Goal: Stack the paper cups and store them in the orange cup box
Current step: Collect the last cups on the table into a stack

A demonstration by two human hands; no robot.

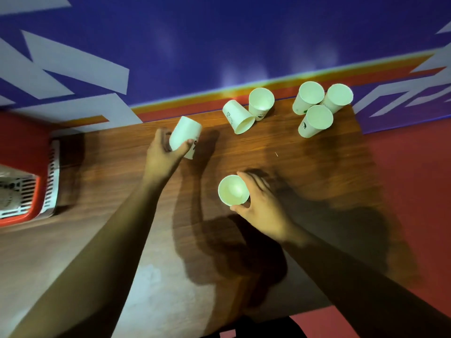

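Observation:
My left hand (164,154) grips a white paper cup (185,136) near the far left part of the wooden table (317,172), fingers and thumb curled round its lower part. My right hand (262,208) holds another upright paper cup (233,190) at mid-table, its open mouth facing up. A cup (238,117) lies on its side beside an upright cup (261,101) at the far edge. Three more upright cups (316,120) stand clustered at the far right. The orange cup box (26,191) with white slatted walls sits at the left edge, partly cut off.
The table's far edge meets a blue wall with grey and orange stripes (219,45). Red floor (415,179) lies to the right of the table. My arms' shadows fall across the table's middle and near part.

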